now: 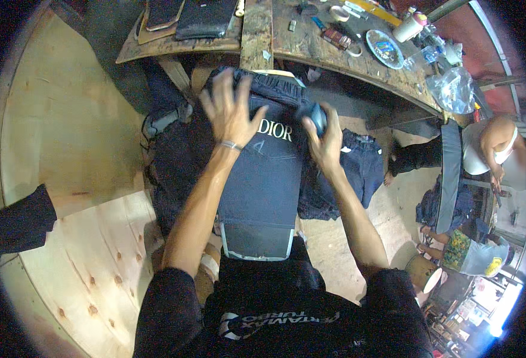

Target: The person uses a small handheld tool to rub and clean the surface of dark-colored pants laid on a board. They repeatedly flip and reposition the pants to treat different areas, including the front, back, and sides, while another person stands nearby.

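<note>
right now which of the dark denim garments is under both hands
The dark denim garment with white lettering, stretched flat over a board; left hand presses it, right hand rubs it. The other denim piece lies crumpled aside.

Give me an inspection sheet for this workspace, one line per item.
Surface: dark board sloping toward the person, under the cloth.
Job's things: dark denim garment with white printed lettering, spread over the board.
Clutter: plate, cup, plastic bags and small tools on the wooden workbench; more denim on the floor.
Grip: left hand flat on the garment, fingers spread; right hand closed on a small round dark blue object.
Cables: nothing seen.
Surroundings: plywood sheets at left; two other people at right.
</note>
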A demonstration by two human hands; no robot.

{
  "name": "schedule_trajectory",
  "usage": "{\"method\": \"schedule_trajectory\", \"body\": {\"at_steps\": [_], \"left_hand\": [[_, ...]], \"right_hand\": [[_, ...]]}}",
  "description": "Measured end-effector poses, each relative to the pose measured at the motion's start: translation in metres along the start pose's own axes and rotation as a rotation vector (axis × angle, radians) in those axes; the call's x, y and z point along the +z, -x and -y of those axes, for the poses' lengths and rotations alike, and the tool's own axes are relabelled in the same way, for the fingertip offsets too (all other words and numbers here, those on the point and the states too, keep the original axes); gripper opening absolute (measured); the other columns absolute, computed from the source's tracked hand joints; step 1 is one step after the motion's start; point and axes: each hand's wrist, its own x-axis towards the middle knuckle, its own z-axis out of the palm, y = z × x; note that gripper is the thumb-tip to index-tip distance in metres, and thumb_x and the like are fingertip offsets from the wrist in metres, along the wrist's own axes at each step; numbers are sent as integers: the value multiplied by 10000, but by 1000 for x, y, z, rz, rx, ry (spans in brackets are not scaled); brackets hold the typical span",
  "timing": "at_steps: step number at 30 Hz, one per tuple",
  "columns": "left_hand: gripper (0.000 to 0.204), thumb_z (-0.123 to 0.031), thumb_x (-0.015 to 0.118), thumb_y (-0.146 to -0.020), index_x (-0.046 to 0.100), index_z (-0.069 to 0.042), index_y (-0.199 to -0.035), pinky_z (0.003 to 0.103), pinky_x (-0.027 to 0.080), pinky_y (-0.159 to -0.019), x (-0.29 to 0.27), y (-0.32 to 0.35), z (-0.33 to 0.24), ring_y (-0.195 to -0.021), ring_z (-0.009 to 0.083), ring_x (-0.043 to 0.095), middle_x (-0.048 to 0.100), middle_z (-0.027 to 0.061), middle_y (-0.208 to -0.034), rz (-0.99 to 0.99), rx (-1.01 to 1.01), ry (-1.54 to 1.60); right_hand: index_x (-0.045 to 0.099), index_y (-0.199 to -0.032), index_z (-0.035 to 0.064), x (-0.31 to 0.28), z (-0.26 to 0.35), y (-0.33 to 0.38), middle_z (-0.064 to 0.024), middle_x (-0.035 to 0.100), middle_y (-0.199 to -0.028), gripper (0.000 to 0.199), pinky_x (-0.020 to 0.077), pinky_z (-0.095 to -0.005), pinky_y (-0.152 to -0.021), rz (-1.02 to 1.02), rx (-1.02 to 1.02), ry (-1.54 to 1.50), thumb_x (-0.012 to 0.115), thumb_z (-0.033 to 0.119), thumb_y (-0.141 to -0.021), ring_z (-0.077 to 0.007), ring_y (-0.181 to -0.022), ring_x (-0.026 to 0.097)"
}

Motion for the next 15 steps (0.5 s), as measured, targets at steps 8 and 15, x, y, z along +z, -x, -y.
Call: {"method": "schedule_trajectory", "body": {"at_steps": [8, 15], "left_hand": [[710, -462, 404, -1118, 329, 72, -1580, 476, 338, -1215, -20, 240, 25, -1459, 488, 419, 415, 345, -1574, 365, -628, 655], [519, -326, 522, -1047, 512, 35, -1420, 472, 438, -1100, -63, 397, 74, -1303, 410, 569, 587, 261, -1399, 716, -637, 549]], "right_hand": [[600, -1282, -47, 70, -80, 110, -234, 668, -1161, 677, 538, -475, -953, -117, -170, 49, 925, 294, -796, -394, -1072, 683], [659, -1266, 53, 74, 75, 213, -165, 668, -1196, 663, 91, -761, -1218, 334, -387, -49, 935, 271, -704, -482, -1467, 400]]}}
